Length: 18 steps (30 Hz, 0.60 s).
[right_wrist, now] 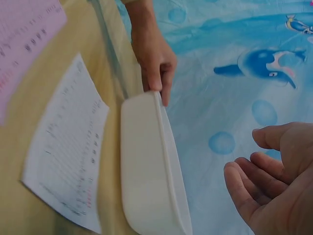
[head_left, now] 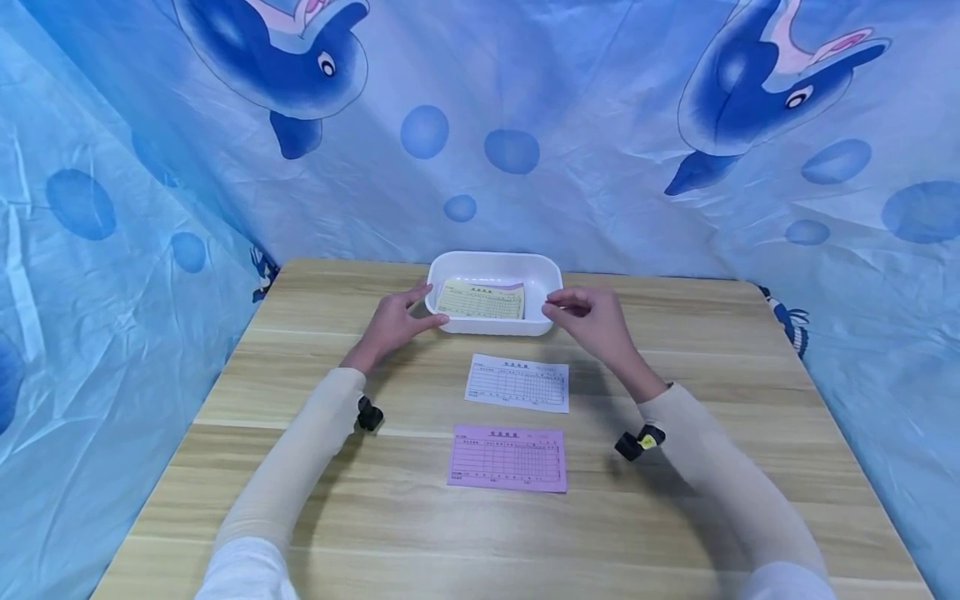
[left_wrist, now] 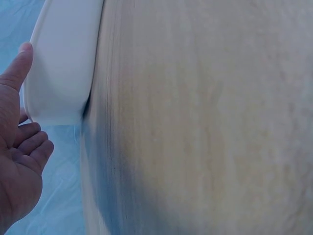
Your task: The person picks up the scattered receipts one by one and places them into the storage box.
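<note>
A white plastic box (head_left: pixel 495 327) stands near the table's far edge, with a yellow printed slip (head_left: pixel 480 302) lying inside over a pinkish one that peeks out behind it. My left hand (head_left: pixel 393 325) holds the box's left end; in the left wrist view the thumb lies at the rim and the other fingers are round the end. My right hand (head_left: pixel 596 321) hovers by the right end, fingers loosely bent. The right wrist view shows this hand (right_wrist: pixel 279 176) apart from the box wall (right_wrist: pixel 146 166), with nothing between thumb and fingers.
In front of the box a white printed slip (head_left: pixel 517 383) lies flat on the wooden table (head_left: pixel 375 533). Closer to me is a pink printed slip (head_left: pixel 507 458). A blue curtain (head_left: pixel 570 208) with dolphins hangs behind the table and along its sides.
</note>
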Each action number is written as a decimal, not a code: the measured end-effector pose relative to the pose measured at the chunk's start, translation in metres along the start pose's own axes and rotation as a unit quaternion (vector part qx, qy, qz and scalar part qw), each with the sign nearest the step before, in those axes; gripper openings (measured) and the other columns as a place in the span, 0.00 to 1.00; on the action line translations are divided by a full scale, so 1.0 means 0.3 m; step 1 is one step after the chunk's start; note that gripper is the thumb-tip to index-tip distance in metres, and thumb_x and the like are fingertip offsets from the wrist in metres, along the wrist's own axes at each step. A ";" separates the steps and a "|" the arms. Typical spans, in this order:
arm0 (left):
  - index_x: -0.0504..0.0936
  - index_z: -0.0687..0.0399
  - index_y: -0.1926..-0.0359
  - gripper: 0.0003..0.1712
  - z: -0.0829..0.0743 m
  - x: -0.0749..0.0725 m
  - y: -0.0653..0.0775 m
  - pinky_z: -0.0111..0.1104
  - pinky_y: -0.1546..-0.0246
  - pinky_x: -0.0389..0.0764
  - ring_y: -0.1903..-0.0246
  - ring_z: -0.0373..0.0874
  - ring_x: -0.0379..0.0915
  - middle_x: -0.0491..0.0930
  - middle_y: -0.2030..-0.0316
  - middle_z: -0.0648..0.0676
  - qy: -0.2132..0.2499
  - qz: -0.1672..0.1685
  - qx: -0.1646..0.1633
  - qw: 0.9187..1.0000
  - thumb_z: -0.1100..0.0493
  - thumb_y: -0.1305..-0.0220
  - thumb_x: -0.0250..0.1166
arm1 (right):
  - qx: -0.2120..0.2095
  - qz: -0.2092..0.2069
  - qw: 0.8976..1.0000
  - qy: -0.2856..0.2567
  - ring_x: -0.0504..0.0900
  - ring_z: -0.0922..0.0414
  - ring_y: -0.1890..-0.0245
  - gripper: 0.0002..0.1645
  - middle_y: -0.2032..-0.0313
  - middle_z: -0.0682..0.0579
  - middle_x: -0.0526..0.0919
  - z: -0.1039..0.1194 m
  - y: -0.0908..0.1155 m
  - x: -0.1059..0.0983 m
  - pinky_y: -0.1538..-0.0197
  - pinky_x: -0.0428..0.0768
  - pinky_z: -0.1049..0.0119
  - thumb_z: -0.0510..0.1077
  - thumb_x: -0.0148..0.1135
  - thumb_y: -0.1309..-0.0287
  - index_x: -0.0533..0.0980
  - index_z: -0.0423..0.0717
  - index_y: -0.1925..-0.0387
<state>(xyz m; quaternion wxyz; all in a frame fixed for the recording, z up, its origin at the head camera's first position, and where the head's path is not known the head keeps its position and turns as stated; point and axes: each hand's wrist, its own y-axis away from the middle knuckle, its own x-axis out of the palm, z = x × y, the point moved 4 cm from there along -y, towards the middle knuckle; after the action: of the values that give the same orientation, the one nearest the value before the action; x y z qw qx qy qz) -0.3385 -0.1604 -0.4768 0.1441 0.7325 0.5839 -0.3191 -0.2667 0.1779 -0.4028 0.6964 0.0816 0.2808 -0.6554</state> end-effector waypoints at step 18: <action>0.71 0.60 0.29 0.50 0.000 -0.003 -0.004 0.50 0.27 0.64 0.26 0.58 0.59 0.64 0.26 0.60 -0.001 -0.003 0.003 1.000 0.38 0.45 0.77 | 0.044 0.054 0.997 0.032 0.87 0.58 0.61 0.17 0.57 0.52 0.90 -0.066 0.284 0.030 0.57 0.86 0.68 0.46 0.75 0.41 0.86 0.43 0.52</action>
<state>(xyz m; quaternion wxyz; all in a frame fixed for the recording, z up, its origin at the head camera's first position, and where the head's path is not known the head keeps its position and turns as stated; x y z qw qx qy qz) -0.3397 -0.1606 -0.4760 0.1417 0.7309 0.5850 -0.3217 -0.1909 0.1904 -0.4454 0.7174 0.1476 0.2690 -0.6254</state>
